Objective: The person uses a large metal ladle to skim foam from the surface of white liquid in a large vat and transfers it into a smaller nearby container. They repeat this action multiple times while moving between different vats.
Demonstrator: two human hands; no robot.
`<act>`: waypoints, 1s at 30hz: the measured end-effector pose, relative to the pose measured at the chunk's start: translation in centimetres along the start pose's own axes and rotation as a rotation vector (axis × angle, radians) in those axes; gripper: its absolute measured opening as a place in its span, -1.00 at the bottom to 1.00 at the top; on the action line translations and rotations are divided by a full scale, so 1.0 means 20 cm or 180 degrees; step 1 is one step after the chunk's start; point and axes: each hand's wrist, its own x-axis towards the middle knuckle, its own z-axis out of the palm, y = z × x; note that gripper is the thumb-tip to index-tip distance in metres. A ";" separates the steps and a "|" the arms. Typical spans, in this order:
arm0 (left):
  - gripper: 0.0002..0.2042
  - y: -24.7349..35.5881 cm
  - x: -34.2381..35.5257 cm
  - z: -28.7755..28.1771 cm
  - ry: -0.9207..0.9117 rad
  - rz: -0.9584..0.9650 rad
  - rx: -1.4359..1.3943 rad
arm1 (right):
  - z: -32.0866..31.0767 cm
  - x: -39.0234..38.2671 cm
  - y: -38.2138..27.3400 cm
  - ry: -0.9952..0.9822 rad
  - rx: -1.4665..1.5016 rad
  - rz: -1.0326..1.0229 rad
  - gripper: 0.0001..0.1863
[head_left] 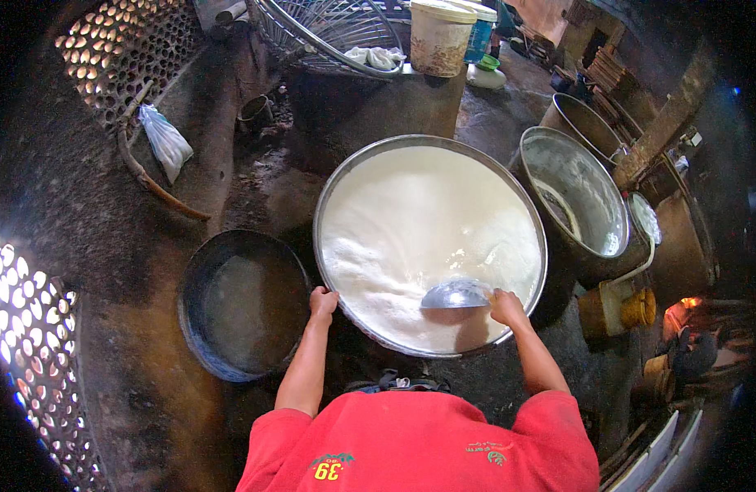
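Note:
A wide round metal vat [319,221] stands in front of me, filled with milky white liquid [427,205] that has foam along its left and near sides. At the vat's near left rim, my left hand [323,302] is closed on the edge. Over the near right part of the liquid, my right hand [507,307] grips a shiny metal scoop [456,295] by its right end. The scoop's rounded bowl is at the liquid's surface; how deep it dips I cannot tell.
A dark round tub [189,312] sits left of the vat. To the right are a tall metal drum [574,184], a long-handled dipper [642,217], a yellow container [599,312] and a fire [681,312]. Behind stand a dirty white bucket [440,41] and a wire basket [329,37].

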 end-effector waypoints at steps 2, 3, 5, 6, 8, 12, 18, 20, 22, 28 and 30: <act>-0.75 -0.07 0.06 0.01 0.0088 0.0098 0.0185 | -0.05 -0.09 0.13 0.0122 -0.0018 -0.0215 -0.67; -0.74 0.01 -0.02 0.02 0.0103 0.0100 0.0052 | -0.07 -0.14 0.19 0.0145 0.0022 -0.0098 -0.68; -0.74 -0.04 0.03 0.01 0.0139 -0.0192 0.0194 | -0.18 -0.22 0.26 0.0176 0.0101 -0.0017 -0.69; -0.74 -0.03 0.02 0.02 0.0129 -0.0187 0.0155 | -0.27 -0.27 0.28 0.0172 -0.0023 -0.0215 -0.68; -0.75 0.01 -0.02 0.02 0.0134 -0.0159 0.0080 | -0.43 -0.33 0.33 0.0181 -0.0256 -0.0630 -0.65; -0.77 -0.03 -0.01 0.03 0.0255 -0.0128 -0.0043 | -0.69 -0.32 0.42 0.0614 0.0333 -0.0754 -0.57; -0.78 0.04 -0.04 0.02 0.0225 -0.0281 0.0021 | -0.60 0.09 0.44 0.1676 0.0646 -0.0109 -0.58; -0.78 0.06 -0.06 0.02 0.0188 -0.0256 -0.0011 | -0.51 0.20 0.39 0.1727 0.0425 -0.0206 -0.60; -0.78 0.07 -0.08 0.03 0.0235 -0.0183 0.0016 | -0.36 0.34 0.42 0.1415 0.0908 0.0190 -0.59; -0.75 -0.01 -0.01 0.00 0.0152 -0.0179 0.0099 | -0.04 0.35 0.25 0.0922 0.1331 0.0090 -0.60; -0.75 -0.05 0.02 0.01 0.0134 -0.0156 -0.0113 | 0.07 0.31 0.21 0.1025 0.1345 -0.0111 -0.61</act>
